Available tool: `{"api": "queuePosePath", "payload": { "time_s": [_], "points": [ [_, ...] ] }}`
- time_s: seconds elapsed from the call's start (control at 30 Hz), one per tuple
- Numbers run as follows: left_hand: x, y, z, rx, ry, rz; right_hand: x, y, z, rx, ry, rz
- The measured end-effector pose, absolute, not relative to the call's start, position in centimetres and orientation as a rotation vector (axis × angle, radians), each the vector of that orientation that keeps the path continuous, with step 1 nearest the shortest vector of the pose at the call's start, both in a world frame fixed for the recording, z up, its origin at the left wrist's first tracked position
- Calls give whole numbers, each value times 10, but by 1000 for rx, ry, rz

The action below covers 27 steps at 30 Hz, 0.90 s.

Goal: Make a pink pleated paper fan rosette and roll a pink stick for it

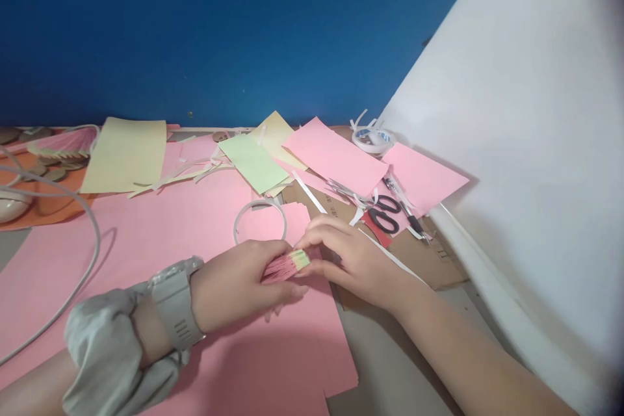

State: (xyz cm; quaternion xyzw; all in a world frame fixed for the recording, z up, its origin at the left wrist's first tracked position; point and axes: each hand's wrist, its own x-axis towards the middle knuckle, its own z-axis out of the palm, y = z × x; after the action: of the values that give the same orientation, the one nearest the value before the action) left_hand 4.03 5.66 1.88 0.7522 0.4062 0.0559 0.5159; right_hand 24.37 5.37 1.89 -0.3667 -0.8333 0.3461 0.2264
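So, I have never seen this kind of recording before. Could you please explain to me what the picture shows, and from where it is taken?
There is no machine here, only a person working with two bare hands. The single picture comes from a camera worn on that person's head, looking forward and down.

The left hand, with a watch on its wrist, holds a small paper bundle, mostly pink with a yellow-green end. The right hand has its fingers at that end.

Large pink paper lies beneath the hands. Farther back are a pale green sheet and a roll of tape; toward the right, scissors with black handles and a pen.
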Motion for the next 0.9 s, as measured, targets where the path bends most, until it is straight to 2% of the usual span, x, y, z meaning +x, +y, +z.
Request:
{"api": "queuePosePath", "payload": {
  "time_s": [0.2, 0.3, 0.43, 0.7, 0.9],
  "points": [
    [40, 48, 7, 2455, 1156, 534, 249, 55, 14, -971, -2266, 696],
    [35, 49, 1, 2614, 1061, 724, 250, 54, 10, -902, -2255, 568],
    [29, 54, 2, 2784, 809, 793, 251, 52, 9, -799, -2239, 461],
    [33, 57, 7, 2786, 811, 737, 250, 55, 9, -759, -2301, 421],
    [32, 55, 0, 2662, 855, 1020, 251, 55, 5, -765, -2235, 329]
  ]
}}
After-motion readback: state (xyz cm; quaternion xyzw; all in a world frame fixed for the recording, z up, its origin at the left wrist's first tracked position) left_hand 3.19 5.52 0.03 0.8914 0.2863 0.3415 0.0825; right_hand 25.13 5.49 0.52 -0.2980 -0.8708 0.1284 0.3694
